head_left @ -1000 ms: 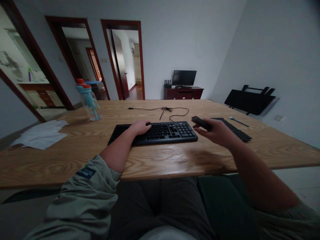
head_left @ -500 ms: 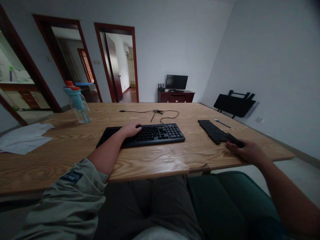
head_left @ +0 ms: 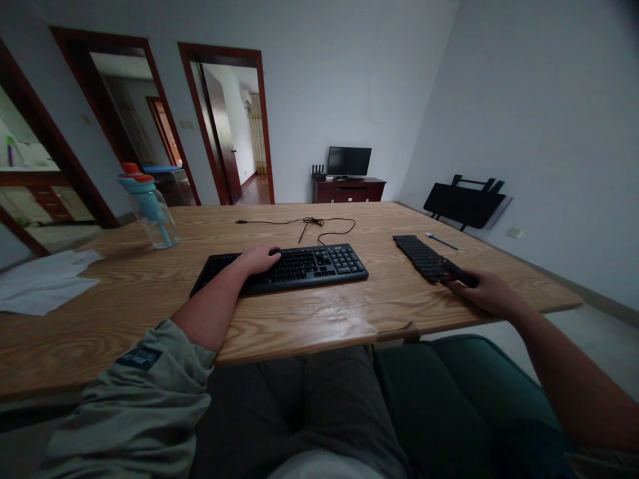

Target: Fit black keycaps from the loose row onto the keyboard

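Note:
My left hand [head_left: 258, 258] lies over the left half of a full-size black keyboard [head_left: 344, 261], its fingers stretched out on the keys, some of them hard to make out. At the right side of the table, my right hand [head_left: 486, 291] is closed around a dark elongated object [head_left: 460, 273] whose kind I cannot make out. Its far end meets the near end of a black slab of keys with jagged edges [head_left: 418, 256]. Just beyond that slab lies a thin dark stick with a light blue tip [head_left: 442, 241].
Behind the keyboard lies its bundled black cable [head_left: 313, 221]. A clear bottle with a red and blue lid [head_left: 154, 213] stands at the left, near white paper sheets [head_left: 44, 283]. The wooden table's [head_left: 309, 319] front edge lies above my lap, beside a green cushioned seat [head_left: 459, 386].
My right hand has shifted slightly left and away from me with the dark object, closer over the key slab. My left hand stays on the keyboard. The view has turned slightly.

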`<move>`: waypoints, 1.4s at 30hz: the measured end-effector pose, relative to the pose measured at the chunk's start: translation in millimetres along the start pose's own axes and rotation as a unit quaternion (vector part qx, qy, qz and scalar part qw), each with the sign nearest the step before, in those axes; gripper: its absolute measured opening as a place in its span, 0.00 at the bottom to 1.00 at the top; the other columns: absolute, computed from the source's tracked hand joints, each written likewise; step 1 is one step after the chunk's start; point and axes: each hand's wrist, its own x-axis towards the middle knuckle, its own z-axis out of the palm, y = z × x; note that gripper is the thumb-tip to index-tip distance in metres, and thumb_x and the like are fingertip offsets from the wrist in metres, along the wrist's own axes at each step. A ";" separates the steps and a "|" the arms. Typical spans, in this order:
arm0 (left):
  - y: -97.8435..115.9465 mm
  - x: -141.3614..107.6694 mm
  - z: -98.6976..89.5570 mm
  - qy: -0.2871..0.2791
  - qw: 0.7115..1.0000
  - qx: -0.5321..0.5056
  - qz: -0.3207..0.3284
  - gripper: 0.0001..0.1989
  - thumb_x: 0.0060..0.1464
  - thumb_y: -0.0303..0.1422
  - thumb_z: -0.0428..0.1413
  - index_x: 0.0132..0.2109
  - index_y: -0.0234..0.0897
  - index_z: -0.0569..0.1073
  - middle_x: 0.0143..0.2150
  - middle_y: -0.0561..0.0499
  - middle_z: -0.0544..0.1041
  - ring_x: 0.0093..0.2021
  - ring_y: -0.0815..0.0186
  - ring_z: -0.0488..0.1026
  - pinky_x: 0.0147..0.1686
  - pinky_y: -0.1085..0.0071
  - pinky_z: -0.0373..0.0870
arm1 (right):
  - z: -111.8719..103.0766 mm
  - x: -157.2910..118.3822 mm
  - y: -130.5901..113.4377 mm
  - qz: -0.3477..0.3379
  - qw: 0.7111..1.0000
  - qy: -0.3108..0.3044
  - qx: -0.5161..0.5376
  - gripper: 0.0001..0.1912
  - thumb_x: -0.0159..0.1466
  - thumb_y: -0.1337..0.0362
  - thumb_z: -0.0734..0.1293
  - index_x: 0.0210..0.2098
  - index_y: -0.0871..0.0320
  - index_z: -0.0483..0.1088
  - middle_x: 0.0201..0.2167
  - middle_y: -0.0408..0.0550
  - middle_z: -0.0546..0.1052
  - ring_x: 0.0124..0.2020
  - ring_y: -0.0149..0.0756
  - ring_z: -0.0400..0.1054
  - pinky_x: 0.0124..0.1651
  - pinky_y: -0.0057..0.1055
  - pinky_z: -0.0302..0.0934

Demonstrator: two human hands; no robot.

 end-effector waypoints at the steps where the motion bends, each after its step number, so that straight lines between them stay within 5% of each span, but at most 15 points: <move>1: 0.4 -0.4 -0.4 -0.001 1.000 0.002 0.001 0.26 0.64 0.44 0.46 0.64 0.40 0.70 0.65 0.46 0.71 0.64 0.56 0.68 0.63 0.63 0.63 | 0.6 0.3 -0.8 -0.003 1.000 -0.002 -0.001 0.23 0.57 0.49 0.67 0.45 0.56 0.80 0.39 0.56 0.82 0.41 0.56 0.76 0.43 0.44 0.68; 13: -0.2 -0.8 -0.2 -0.003 1.000 0.006 0.002 0.27 0.64 0.44 0.45 0.64 0.39 0.70 0.65 0.45 0.71 0.64 0.56 0.68 0.63 0.63 0.62 | 1.8 1.6 1.2 -0.055 0.998 -0.019 0.011 0.25 0.56 0.46 0.69 0.46 0.55 0.78 0.41 0.51 0.83 0.42 0.52 0.77 0.42 0.41 0.70; 42: -1.1 -0.1 0.5 0.000 1.000 0.002 0.006 0.28 0.64 0.44 0.45 0.64 0.38 0.70 0.66 0.45 0.71 0.64 0.55 0.68 0.63 0.61 0.63 | 14.0 3.1 -6.9 -0.017 0.998 0.032 -0.045 0.33 0.56 0.41 0.68 0.49 0.60 0.77 0.39 0.57 0.82 0.37 0.51 0.76 0.39 0.42 0.68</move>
